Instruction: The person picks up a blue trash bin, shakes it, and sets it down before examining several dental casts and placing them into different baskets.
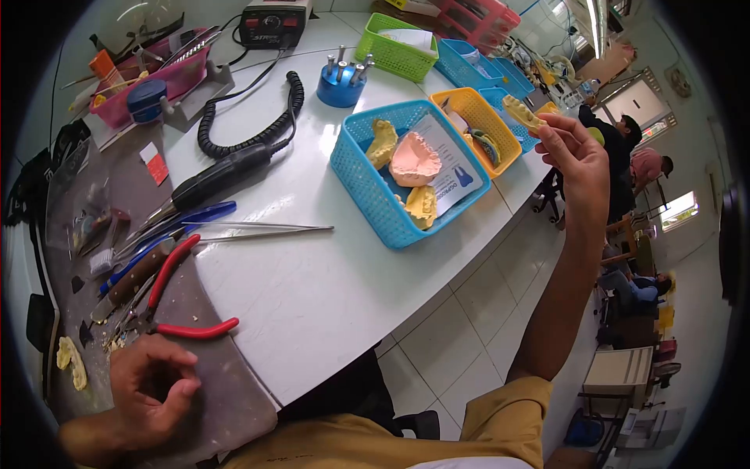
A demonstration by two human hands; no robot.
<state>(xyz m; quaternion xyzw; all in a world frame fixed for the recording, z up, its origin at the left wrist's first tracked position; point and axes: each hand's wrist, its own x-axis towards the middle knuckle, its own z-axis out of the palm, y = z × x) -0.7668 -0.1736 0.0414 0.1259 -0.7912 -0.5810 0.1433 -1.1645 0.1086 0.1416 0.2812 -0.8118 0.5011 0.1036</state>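
Note:
My right hand (pixel 574 152) is raised at the right, pinching a pale yellow dental cast (pixel 523 114) between thumb and fingers. My left hand (pixel 152 387) is over the brown work mat (pixel 234 391) at lower left, fingers loosely curled, thumb apart from them and nothing in it. Just beyond it are red-handled pliers (pixel 170 273). A blue basket (pixel 394 223) on the white table holds a pink dental cast (pixel 415 159), yellow cast pieces (pixel 423 205) and a printed paper (pixel 457 168). Another yellow cast piece (pixel 72 363) lies at the mat's left.
A black handpiece (pixel 223 176) with a coiled cord lies left of the baskets, near metal tweezers (pixel 273 227). Behind stand a blue bur holder (pixel 341 86), a control box (pixel 273 25), a green basket (pixel 394 48) and an orange basket (pixel 508 141). Other people sit farther right.

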